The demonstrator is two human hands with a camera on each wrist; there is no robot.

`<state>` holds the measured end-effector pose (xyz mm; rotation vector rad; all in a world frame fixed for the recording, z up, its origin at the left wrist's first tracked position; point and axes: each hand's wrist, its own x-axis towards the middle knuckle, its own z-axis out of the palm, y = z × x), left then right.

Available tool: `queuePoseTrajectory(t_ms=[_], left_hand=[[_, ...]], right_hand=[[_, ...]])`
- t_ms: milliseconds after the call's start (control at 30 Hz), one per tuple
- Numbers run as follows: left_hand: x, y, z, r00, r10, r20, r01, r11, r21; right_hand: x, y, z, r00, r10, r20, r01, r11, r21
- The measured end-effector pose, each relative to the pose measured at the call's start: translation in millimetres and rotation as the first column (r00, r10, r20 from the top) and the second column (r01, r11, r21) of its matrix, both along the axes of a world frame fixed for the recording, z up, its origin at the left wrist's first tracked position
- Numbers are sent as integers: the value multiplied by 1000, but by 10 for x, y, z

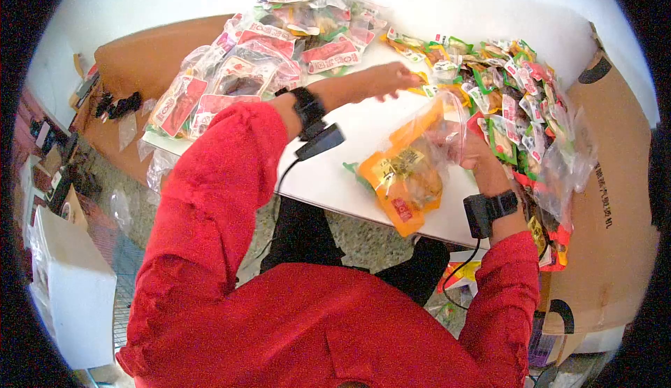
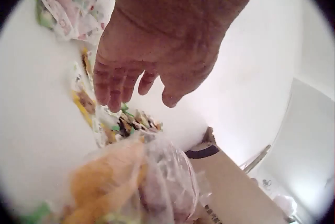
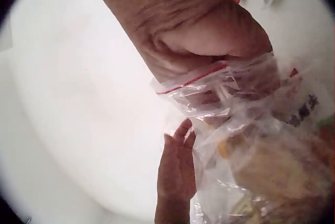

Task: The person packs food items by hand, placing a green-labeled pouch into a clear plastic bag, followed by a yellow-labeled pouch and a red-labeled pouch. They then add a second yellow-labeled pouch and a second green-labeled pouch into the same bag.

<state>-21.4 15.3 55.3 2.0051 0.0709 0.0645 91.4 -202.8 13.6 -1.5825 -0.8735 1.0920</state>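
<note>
A clear zip bag (image 1: 458, 119) with a red line along its mouth holds orange food packets (image 1: 402, 178). My right hand (image 1: 465, 143) is inside the mouth and holds the bag up near the table's front edge; crinkled plastic covers its fingers. In the right wrist view the bag's red-lined edge lies around the hand (image 3: 225, 40). My left hand (image 1: 391, 80) reaches across the table, fingers loosely extended and holding nothing. It is nearest to the end of a row of small food packets (image 1: 503, 94) heaped at the back right. The left wrist view shows its fingers apart (image 2: 115, 85).
Larger clear bags with red-and-white labels (image 1: 244, 80) are piled at the back left of the white table (image 1: 335, 171). Cardboard (image 1: 601, 178) stands along the right side, and more (image 1: 161, 59) at the left. A white box (image 1: 73, 283) stands at the lower left.
</note>
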Motion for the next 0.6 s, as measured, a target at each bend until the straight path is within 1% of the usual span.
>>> queuePoseTrajectory(t_ms=[33, 67, 100, 133, 167, 200, 233, 267, 300, 333, 367, 400, 433, 467, 500, 533, 567, 600], left_hand=[[-175, -10, 10, 989, -89, -119, 96, 994, 56], [-259, -33, -141, 971, -13, -238, 50, 987, 151], [-431, -85, -229, 965, -69, -255, 112, 981, 160], [-523, -94, -418, 976, -152, -156, 190, 942, 275], [-670, -188, -469, 972, -160, -173, 199, 952, 235], [-798, -267, -507, 975, -214, -54, 220, 922, 317], [-890, -344, -523, 981, -193, -13, 183, 903, 389], [-942, -383, -533, 985, -173, 30, 140, 878, 458], [-934, -363, -578, 985, -173, 25, 143, 878, 457], [-911, -348, -614, 984, -169, 59, 126, 889, 440], [-887, -334, -644, 982, -167, 94, 112, 899, 423], [-876, -318, -653, 979, -179, 95, 122, 897, 425], [-867, -289, -651, 980, -170, 103, 110, 897, 428], [-834, -265, -637, 979, -167, 115, 102, 897, 430], [-805, -244, -602, 972, -197, 128, 124, 892, 435], [-795, -202, -567, 978, -199, 64, 152, 889, 433], [-792, -148, -531, 980, -197, -3, 179, 885, 430], [-776, -59, -531, 975, -221, -31, 220, 931, 290]], right_hand=[[115, 3, -139, 998, 13, -54, -14, 999, -35], [163, 19, -226, 998, 16, -58, -17, 999, -33], [196, 27, -300, 998, 26, -61, -25, 999, 20], [207, 24, -348, 997, 35, -65, -30, 997, 71], [117, 44, -301, 997, 32, -71, -27, 997, 72], [-66, 105, -167, 997, -32, -74, 39, 994, 104], [-220, 166, -69, 992, -95, -78, 104, 985, 135], [-311, 215, -31, 992, -95, -83, 106, 985, 134], [-388, 267, 0, 994, -100, -51, 106, 986, 127], [-415, 296, 13, 994, -104, -16, 105, 987, 122], [-360, 327, 4, 994, -108, -17, 110, 986, 123], [-242, 351, -20, 984, -52, 172, 40, 996, 74], [-134, 333, -47, 934, 5, 357, -8, 1000, 8], [-53, 295, -107, 929, -23, 368, 20, 1000, 10], [17, 270, -184, 856, -101, 507, 77, 995, 68], [15, 245, -161, 757, -176, 629, 122, 984, 129], [-3, 183, -146, 896, -282, 343, 274, 959, 73], [-75, 137, -93, 886, -304, 350, 296, 952, 76]])
